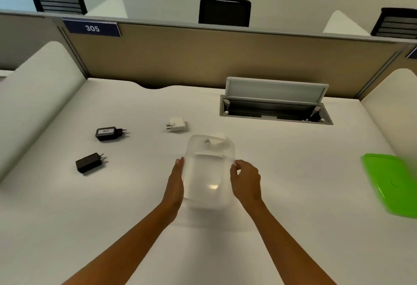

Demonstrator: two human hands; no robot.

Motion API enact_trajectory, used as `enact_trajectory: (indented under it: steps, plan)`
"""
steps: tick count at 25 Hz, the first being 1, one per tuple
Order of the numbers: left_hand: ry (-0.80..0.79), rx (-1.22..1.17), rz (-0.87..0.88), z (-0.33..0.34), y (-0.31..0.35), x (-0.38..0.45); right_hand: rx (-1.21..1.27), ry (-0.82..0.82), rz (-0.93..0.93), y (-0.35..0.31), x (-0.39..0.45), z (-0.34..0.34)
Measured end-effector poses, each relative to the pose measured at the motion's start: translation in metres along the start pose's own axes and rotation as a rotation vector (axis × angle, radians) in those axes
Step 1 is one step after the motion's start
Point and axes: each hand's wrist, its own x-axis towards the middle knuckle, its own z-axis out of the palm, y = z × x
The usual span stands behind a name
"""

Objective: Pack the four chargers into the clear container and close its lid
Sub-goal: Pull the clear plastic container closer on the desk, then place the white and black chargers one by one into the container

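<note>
You hold the clear rectangular plastic container [208, 172] between your left hand [176, 185] and right hand [247, 182], palms pressed on its sides, apparently positioning it near centre; loose chargers lie far-left, green lid [392, 183] right.

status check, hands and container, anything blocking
Left hand and right hand grip the clear container, empty. Three chargers loose on desk, fourth partly behind container. Green lid off, far right. Nothing blocking.
</note>
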Motion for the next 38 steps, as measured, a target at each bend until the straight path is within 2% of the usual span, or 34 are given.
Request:
enact_trajectory:
  steps: [9,22,24,27,30,33,35,38]
  plan:
    - [0.173,-0.050,0.017,-0.086,-0.005,0.037,-0.047,-0.110,-0.107,-0.064,0.003,0.065]
    - [0.139,-0.096,0.033,-0.104,-0.013,0.070,-0.038,-0.148,-0.074,-0.068,0.023,0.084]
    - [0.165,-0.083,0.049,-0.108,-0.013,0.070,-0.014,-0.110,-0.066,-0.059,0.036,0.077]
    - [0.273,0.177,0.161,-0.126,-0.028,0.070,-0.120,-0.106,-0.087,-0.035,0.074,0.068]
    - [0.290,0.492,0.241,-0.154,-0.064,0.071,-0.377,-0.315,-0.198,-0.015,0.112,0.067]
    - [0.239,0.938,0.406,-0.171,-0.096,0.070,-0.509,-0.479,-0.359,-0.006,0.134,0.072]
    - [0.246,1.062,0.453,-0.171,-0.105,0.069,-0.529,-0.498,-0.396,-0.002,0.140,0.075]
    - [0.276,1.075,0.459,-0.169,-0.104,0.069,-0.498,-0.446,-0.347,0.002,0.140,0.075]
